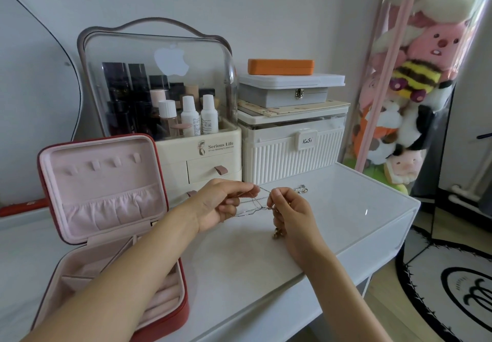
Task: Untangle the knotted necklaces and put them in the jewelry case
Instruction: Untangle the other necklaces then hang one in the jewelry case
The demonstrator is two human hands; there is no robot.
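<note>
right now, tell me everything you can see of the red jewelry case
The red jewelry case sits open on the white tabletop, at its left end, lid upright. The shell looks like red leather; the lining is pale pink and soft. The lid has a row of small hook tabs above a gathered elastic pocket. The base holds divided compartments and ring rolls, partly hidden by the left forearm. No necklace shows inside.

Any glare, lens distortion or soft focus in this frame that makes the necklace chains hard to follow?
Head view: strong wide-angle bowing at the edges, seen on the rug; daylight is soft, with glare on the clear cosmetics organizer lid. The silver chains are thin and faint against the white table, so the knot cannot be traced between the left hand and right hand. The open jewelry case reads sharply.
</note>
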